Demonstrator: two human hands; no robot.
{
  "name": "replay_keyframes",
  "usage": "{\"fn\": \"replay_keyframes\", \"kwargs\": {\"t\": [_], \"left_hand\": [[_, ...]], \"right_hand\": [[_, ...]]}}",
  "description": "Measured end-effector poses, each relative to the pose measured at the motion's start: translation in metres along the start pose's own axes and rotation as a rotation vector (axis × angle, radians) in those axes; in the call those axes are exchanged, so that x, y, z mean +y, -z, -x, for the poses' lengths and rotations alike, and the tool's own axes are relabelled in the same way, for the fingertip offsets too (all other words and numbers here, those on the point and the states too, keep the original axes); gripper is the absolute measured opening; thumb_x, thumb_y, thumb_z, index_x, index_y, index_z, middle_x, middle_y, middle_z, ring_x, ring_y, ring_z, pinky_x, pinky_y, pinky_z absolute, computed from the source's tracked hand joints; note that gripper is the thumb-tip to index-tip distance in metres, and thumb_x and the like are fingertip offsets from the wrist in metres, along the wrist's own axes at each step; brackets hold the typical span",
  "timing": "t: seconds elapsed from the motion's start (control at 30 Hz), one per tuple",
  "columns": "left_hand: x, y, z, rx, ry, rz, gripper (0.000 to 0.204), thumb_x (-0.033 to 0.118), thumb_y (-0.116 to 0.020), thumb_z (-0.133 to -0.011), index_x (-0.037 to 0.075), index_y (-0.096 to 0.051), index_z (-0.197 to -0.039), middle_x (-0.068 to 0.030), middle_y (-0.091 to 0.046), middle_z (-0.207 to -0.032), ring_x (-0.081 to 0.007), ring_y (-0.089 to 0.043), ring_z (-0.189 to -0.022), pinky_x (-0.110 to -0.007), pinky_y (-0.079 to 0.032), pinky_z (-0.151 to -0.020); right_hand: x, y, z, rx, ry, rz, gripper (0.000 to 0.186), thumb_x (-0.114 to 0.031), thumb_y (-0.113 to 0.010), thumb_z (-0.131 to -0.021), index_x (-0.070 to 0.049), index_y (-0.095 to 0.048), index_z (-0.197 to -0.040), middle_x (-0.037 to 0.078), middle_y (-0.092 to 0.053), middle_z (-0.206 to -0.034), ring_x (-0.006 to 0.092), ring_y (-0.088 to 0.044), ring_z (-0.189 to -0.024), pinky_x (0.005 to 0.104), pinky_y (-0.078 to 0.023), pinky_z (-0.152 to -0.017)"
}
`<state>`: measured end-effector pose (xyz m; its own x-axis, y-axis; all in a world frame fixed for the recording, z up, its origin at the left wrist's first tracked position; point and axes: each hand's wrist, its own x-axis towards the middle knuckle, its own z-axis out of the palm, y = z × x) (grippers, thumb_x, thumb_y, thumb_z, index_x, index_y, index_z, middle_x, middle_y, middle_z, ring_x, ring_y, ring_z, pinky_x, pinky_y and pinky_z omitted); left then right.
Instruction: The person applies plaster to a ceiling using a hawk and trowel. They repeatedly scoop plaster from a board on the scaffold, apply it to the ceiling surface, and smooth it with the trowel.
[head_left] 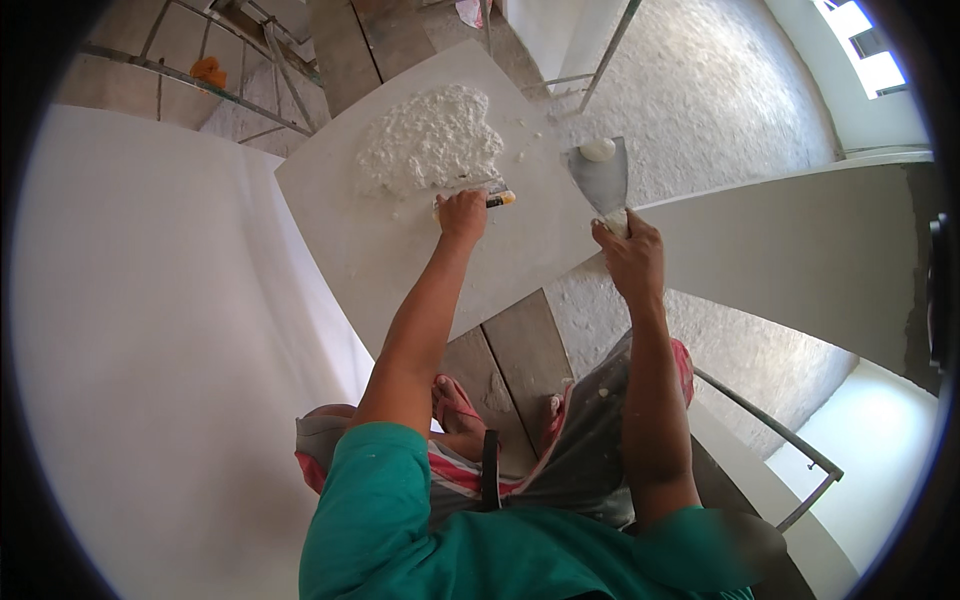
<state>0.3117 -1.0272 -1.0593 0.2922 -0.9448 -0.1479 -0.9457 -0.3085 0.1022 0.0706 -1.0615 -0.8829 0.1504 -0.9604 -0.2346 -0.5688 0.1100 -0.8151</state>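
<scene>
My left hand (pixel 461 216) is closed round the black and yellow handle of a plastering trowel (pixel 500 199). Its blade edge is at the near side of a lumpy heap of white plaster (pixel 430 140), and the hand hides much of it. The heap lies on a pale flat board (pixel 400 265). Just off the board's right edge, my right hand (pixel 632 258) grips a putty knife (pixel 602 182) by its handle, with the wide grey blade pointing away from me. A rounded dab of white plaster sits near the far end of that blade.
Wooden planks (pixel 525 340) lie under my sandalled feet. A white wall (pixel 150 330) rises at the left. Metal scaffold bars (pixel 200 88) stand at the far left, with another rail (pixel 770 425) at the right. A curved grey wall section (pixel 790 245) extends rightward above the rough floor (pixel 720 90).
</scene>
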Motion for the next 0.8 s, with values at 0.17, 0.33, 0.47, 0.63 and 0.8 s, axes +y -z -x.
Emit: {"fn": "replay_keyframes", "kwargs": {"t": [0.17, 0.33, 0.47, 0.63, 0.8], "left_hand": [[-0.01, 0.002, 0.007, -0.114, 0.027, 0.128, 0.021, 0.018, -0.049, -0.088, 0.018, -0.067, -0.099, -0.0098, -0.067, -0.091, -0.0288, -0.066, -0.09, -0.051, -0.045, -0.085], [-0.034, 0.009, -0.029, 0.022, 0.128, 0.125, 0.021, 0.017, -0.049, -0.088, 0.016, -0.069, -0.097, -0.0107, -0.068, -0.093, -0.029, -0.066, -0.091, -0.05, -0.046, -0.085], [-0.016, 0.003, -0.019, -0.133, 0.063, -0.009, 0.021, 0.015, -0.051, -0.087, 0.016, -0.068, -0.099, -0.0118, -0.067, -0.095, -0.0301, -0.065, -0.093, -0.048, -0.045, -0.086], [-0.015, -0.005, 0.021, -0.142, -0.033, 0.016, 0.018, 0.016, -0.054, -0.084, 0.014, -0.07, -0.09, -0.0122, -0.068, -0.09, -0.0304, -0.066, -0.09, -0.05, -0.045, -0.088], [-0.044, 0.025, 0.023, -0.309, 0.096, 0.272, 0.025, 0.014, -0.058, -0.078, 0.013, -0.07, -0.099, -0.0152, -0.067, -0.09, -0.0285, -0.066, -0.089, -0.039, -0.05, -0.08]], "right_hand": [[0.009, 0.001, -0.001, 0.021, 0.029, 0.038, 0.025, -0.02, -0.066, -0.074, 0.001, -0.066, -0.089, 0.016, -0.059, -0.064, 0.0201, -0.057, -0.057, 0.0351, -0.046, -0.06], [0.012, -0.001, -0.004, 0.019, 0.056, 0.105, 0.026, -0.02, -0.066, -0.073, 0.0, -0.065, -0.09, 0.02, -0.061, -0.068, 0.0296, -0.062, -0.062, 0.0383, -0.047, -0.062], [0.014, -0.002, -0.006, 0.023, 0.089, 0.179, 0.026, -0.02, -0.065, -0.073, 0.0, -0.065, -0.09, 0.021, -0.063, -0.072, 0.0339, -0.063, -0.068, 0.0404, -0.047, -0.065], [0.021, -0.007, -0.006, 0.002, 0.032, 0.143, 0.026, -0.021, -0.065, -0.073, -0.003, -0.066, -0.092, 0.019, -0.065, -0.078, 0.0336, -0.064, -0.074, 0.0399, -0.048, -0.069], [0.028, -0.009, -0.01, 0.001, 0.013, 0.203, 0.029, -0.022, -0.066, -0.073, -0.004, -0.067, -0.095, 0.018, -0.066, -0.079, 0.0312, -0.065, -0.073, 0.0387, -0.049, -0.068]]}}
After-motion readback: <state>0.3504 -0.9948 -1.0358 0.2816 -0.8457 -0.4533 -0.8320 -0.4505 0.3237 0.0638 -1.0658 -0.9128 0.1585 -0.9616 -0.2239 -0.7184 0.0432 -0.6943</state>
